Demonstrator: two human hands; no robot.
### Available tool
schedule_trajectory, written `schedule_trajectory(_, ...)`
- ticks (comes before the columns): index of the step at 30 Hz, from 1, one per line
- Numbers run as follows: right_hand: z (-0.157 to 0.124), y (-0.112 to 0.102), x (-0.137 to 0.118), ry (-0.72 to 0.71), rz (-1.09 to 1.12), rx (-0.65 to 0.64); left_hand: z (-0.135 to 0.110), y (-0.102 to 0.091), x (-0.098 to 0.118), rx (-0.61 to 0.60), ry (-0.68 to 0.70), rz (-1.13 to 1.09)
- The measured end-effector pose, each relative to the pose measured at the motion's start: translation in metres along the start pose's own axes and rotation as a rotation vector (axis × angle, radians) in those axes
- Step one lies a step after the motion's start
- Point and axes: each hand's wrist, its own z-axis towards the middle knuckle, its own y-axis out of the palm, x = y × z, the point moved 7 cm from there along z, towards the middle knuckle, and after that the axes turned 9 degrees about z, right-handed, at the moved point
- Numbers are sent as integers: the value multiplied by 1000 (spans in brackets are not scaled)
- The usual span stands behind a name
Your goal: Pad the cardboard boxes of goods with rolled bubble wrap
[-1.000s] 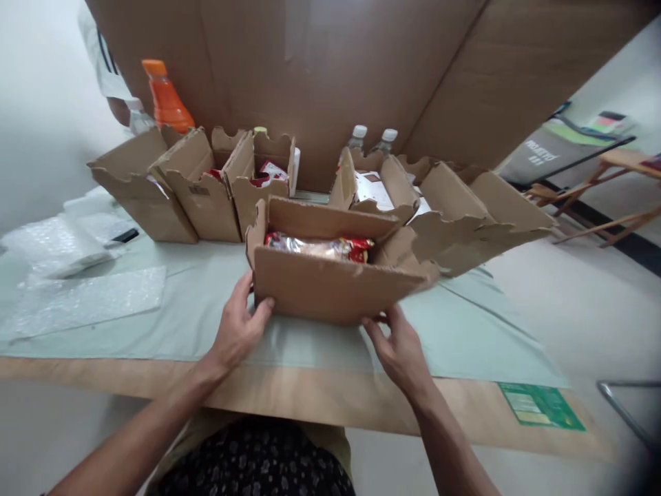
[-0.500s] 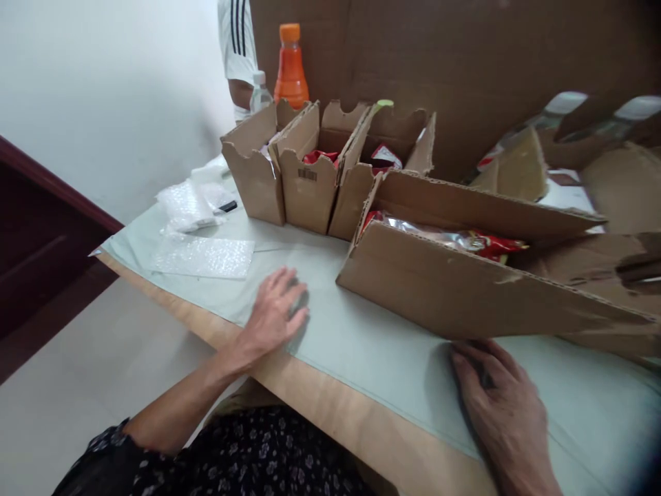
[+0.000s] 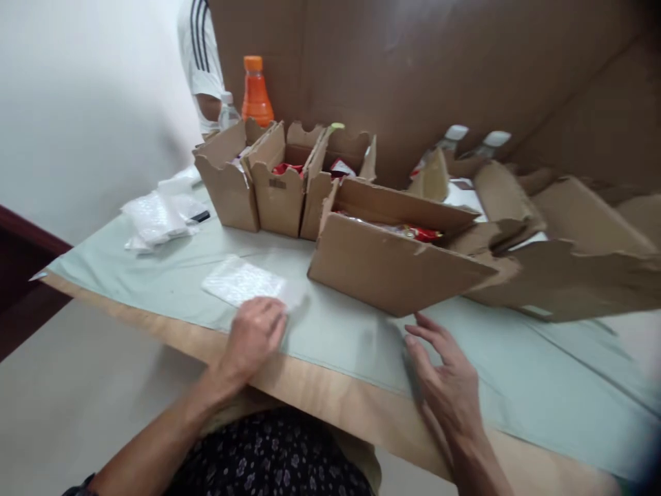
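Observation:
My left hand (image 3: pixel 258 331) is closed at the near edge of a flat bubble-wrap bag (image 3: pixel 240 279), which lies on the cloth-covered table. Its fingertips are partly hidden, and the right end of the bag is blurred. My right hand (image 3: pixel 444 368) is open over the cloth, fingers apart and holding nothing. Just beyond its fingertips stands a long cardboard box (image 3: pixel 379 269) with red and silver packets (image 3: pixel 421 234) inside.
Several narrow cardboard bins (image 3: pixel 279 200) stand in a row behind, with more boxes (image 3: pixel 583 282) at the right. More bubble wrap (image 3: pixel 152 217) lies far left near a black item (image 3: pixel 200 217). An orange bottle (image 3: pixel 257 96) and a person's sleeve (image 3: pixel 201 41) are at the back.
My left hand has gone from spread to closed, and the bubble-wrap bag has shifted right and nearer. My right hand has opened beside the long box. The view has turned right.

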Motion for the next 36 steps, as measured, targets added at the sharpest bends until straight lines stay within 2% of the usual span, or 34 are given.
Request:
schedule_trajectory(3,-10,-16,-8,-13,1,70,-13,14,89,-79,212,-209)
schedule_trajectory(5,-17,-30,-6,-9,-14,102,-23,18,132,-164,287,-312)
schedule_trajectory(7,-24,-43,-8,-20,-18,113,-34,16,159,-225,377,-394)
schedule_trajectory(9,-32,-48,-19,-58,-22,120,-40,9,169,-238,459,-433)
schedule_trajectory(12,-40,-32,-51,-183,-11,66,-33,7,151,-210,476,-338)
schedule_trajectory(15,-44,11,-78,-332,-24,-194,-14,17,111,-192,389,-97)
schedule_trajectory(17,-51,34,-78,-398,-72,-375,-7,23,87,-210,365,25)
schedule_trajectory(18,-55,38,-72,-412,-97,-425,-6,23,77,-224,374,49)
schedule_trajectory(20,-61,29,-51,-404,-132,-431,-9,18,63,-238,413,14)
schedule_trajectory(22,-66,6,-27,-346,-157,-348,-11,7,50,-201,402,-81)
schedule_trajectory(24,-69,-20,-7,-251,-189,-229,-9,-2,36,-135,319,-134)
schedule_trajectory(26,-70,-39,7,-148,-246,-114,-1,-2,24,-73,206,-101)
schedule_trajectory(28,-69,-44,16,-52,-347,-51,9,9,23,-53,127,-31)
schedule_trajectory(31,-64,-36,24,37,-456,-78,20,31,42,-94,100,27)
schedule_trajectory(34,-58,-27,14,-32,-385,-124,20,40,68,-149,157,0)
schedule_trajectory(36,-51,-24,0,-101,-324,-121,16,32,73,-129,187,-46)
